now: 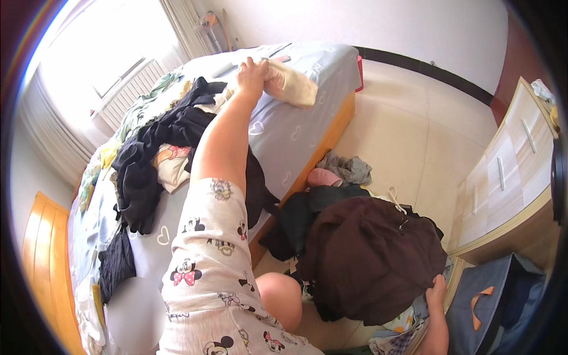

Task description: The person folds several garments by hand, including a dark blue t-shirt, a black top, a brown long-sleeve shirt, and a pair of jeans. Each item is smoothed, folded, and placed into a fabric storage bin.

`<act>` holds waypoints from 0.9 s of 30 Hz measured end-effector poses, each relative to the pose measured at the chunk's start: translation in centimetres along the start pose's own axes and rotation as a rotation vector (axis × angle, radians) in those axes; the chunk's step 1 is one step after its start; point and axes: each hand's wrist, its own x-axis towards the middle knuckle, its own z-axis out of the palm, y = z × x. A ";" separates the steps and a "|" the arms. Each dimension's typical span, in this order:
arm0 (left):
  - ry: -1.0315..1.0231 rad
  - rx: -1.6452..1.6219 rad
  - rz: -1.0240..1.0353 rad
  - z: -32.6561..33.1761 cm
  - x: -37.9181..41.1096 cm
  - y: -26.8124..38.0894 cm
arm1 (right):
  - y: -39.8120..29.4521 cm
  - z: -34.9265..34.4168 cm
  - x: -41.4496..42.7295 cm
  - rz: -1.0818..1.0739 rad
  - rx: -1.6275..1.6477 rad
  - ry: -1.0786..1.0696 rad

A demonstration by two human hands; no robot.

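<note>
My left hand (252,79) reaches out over the bed, its fingers closed on a cream-coloured folded cloth item (295,86). That item hangs above the bed's near edge. At the lower right, my right hand (437,290) grips the edge of a dark brown garment (364,257). The brown garment is spread over a heap of clothes on the floor and hides much of it. Under my left arm, black garments (151,146) lie in a pile on the bed, beside a white cloth piece with an orange-red print (172,166).
The bed (306,128) has a grey-blue sheet with white hearts. Beside the bed, a pink item (324,177) and grey cloth (348,166) lie on the tiled floor. A drawer cabinet (488,191) stands right, above a blue fabric storage box (479,297). A radiator (128,91) is under the window.
</note>
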 end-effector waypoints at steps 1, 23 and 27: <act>-0.050 0.012 -0.002 -0.1 -0.7 -0.4 | -0.1 0.0 0.1 0.009 0.003 -0.011; -0.825 0.305 0.030 -15.1 -30.2 -24.7 | -0.7 0.5 0.7 -0.069 -0.017 -0.140; -0.409 0.356 0.346 -20.4 -26.4 -6.8 | 0.2 0.0 -0.7 -0.064 -0.040 -0.061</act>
